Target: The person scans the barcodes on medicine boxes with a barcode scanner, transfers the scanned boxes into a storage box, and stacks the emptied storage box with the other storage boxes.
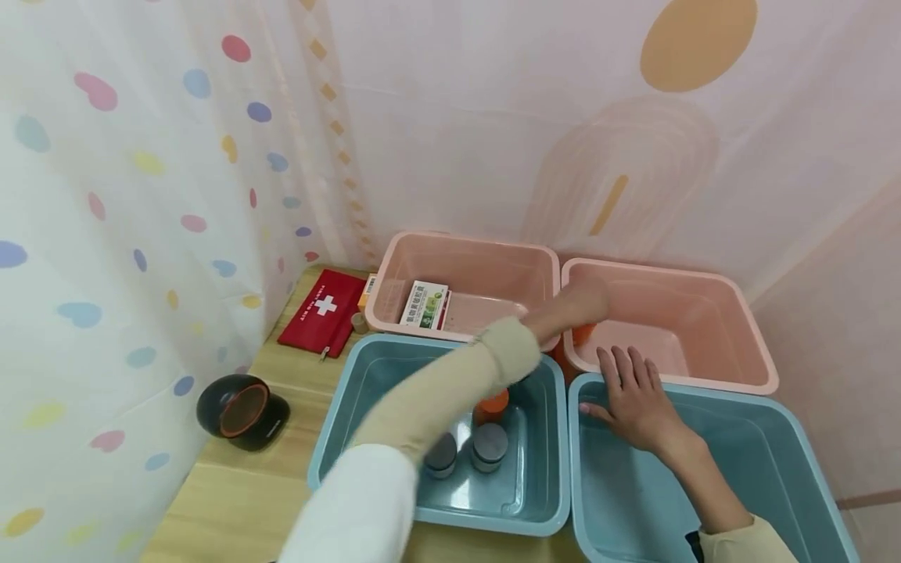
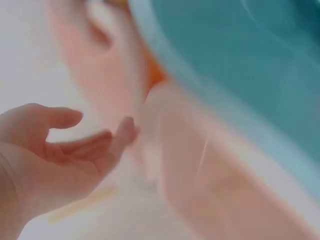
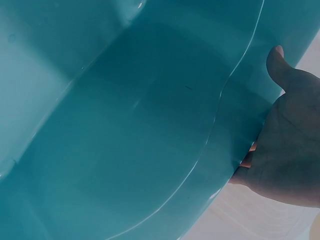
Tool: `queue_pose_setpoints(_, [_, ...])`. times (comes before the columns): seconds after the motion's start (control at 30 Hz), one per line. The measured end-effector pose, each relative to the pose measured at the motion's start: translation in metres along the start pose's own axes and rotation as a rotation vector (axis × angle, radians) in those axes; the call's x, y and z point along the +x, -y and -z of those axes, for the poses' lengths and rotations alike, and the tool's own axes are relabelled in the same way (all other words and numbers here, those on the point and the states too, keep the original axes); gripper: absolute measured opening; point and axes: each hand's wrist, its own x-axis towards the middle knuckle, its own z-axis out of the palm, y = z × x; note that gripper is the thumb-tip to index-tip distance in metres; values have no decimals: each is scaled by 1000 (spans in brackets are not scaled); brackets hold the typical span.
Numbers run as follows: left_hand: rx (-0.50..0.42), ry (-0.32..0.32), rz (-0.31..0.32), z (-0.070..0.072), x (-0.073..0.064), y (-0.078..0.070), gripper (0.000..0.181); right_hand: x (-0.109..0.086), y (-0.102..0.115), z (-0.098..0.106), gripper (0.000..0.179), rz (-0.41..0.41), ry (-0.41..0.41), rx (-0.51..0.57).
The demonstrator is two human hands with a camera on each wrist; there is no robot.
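Observation:
My left hand [image 1: 583, 302], blurred, reaches across to the left end of the right pink bin [image 1: 732, 340]. In the left wrist view that hand [image 2: 62, 155] is empty, its fingers loosely bent and the thumb apart. An orange object [image 1: 583, 335] shows just below it at the bin's left corner, partly covered. My right hand [image 1: 642, 408] lies over the far rim of the right blue bin [image 1: 795, 438], fingers straight and pointing toward the pink bin. From the right wrist view, the same hand [image 3: 287, 135] holds nothing, with its fingertips hidden behind the rim.
The left blue bin [image 1: 327, 426] contains grey-lidded jars [image 1: 489, 444] and an orange-capped bottle [image 1: 493, 405], partly behind my left sleeve. A medicine box [image 1: 425, 305] lies in the left pink bin [image 1: 479, 249]. Left of the bins are a red first-aid pouch [image 1: 325, 309] and a black device [image 1: 242, 410].

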Motion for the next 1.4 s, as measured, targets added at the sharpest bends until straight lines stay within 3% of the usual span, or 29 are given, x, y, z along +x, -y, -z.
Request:
queue_pose_setpoints(0.13, [-193, -30, -179, 35, -50, 30, 30, 1, 1, 6, 95, -10, 6, -11])
queue_pose_setpoints(0.17, [-217, -26, -221, 52, -81, 36, 34, 1, 1, 8, 95, -17, 11, -5])
queue_pose_setpoints(0.3, [-267, -94, -316, 59, -147, 71, 38, 1, 6, 15, 95, -42, 24, 29])
queue_pose_setpoints(0.4, [-297, -139, -321, 47, -196, 99, 40, 4, 13, 18, 96, -38, 28, 55])
queue_pose_setpoints(0.5, [-302, -151, -259, 23, -239, 121, 50, 8, 19, 21, 96, -52, 50, 64])
queue_pose_setpoints(0.67, [-316, -112, -122, -29, -287, 141, 77, 9, 25, 26, 98, -88, 99, 38])
queue_pose_setpoints(0.8, [-402, -66, -40, -66, -301, 147, 90, 10, 27, 28, 97, -87, 108, 48])
queue_pose_setpoints(0.97, [-491, 0, 47, -96, -300, 149, 103, 9, 25, 25, 97, -85, 89, 57])
queue_pose_setpoints(1.07, [-490, 16, 63, -105, -295, 151, 104, 9, 25, 25, 97, -89, 87, 54])
queue_pose_setpoints(1.27, [-370, 64, 35, -112, -286, 154, 100, 9, 27, 23, 94, -92, 79, 32])
queue_pose_setpoints(1.4, [-411, 73, 38, -115, -282, 157, 93, 8, 27, 23, 94, -95, 69, 23])
